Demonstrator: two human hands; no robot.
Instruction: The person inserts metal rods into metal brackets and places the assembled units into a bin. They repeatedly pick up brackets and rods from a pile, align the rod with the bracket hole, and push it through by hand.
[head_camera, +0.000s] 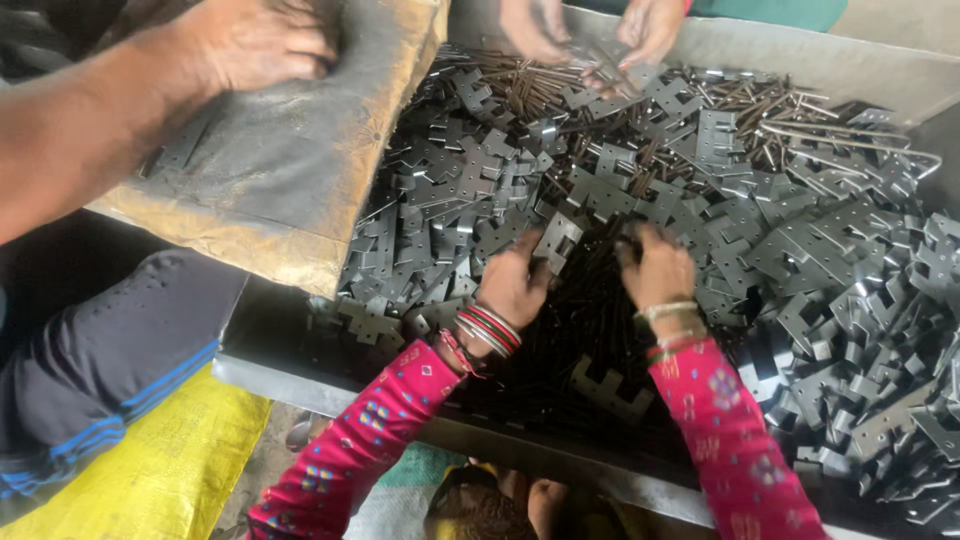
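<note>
My left hand (250, 42) comes in from the left on a bare forearm. Its curled fingers hold the upper part of a worn cardboard board (290, 170) with a grey, grimy face. The board leans over the left end of a metal tray (300, 385). A few flat metal pieces lie on the board under my wrist. The tray is heaped with several grey notched metal plates (800, 250) and thin dark rods (590, 300). My right hand is out of view.
A person in pink patterned sleeves and bangles digs both hands (515, 285) (655, 265) into the rods at the tray's middle. Another person's hands (590, 30) work at the far rim. A dark trousered knee (110, 350) and yellow sacking (150, 470) lie at the left.
</note>
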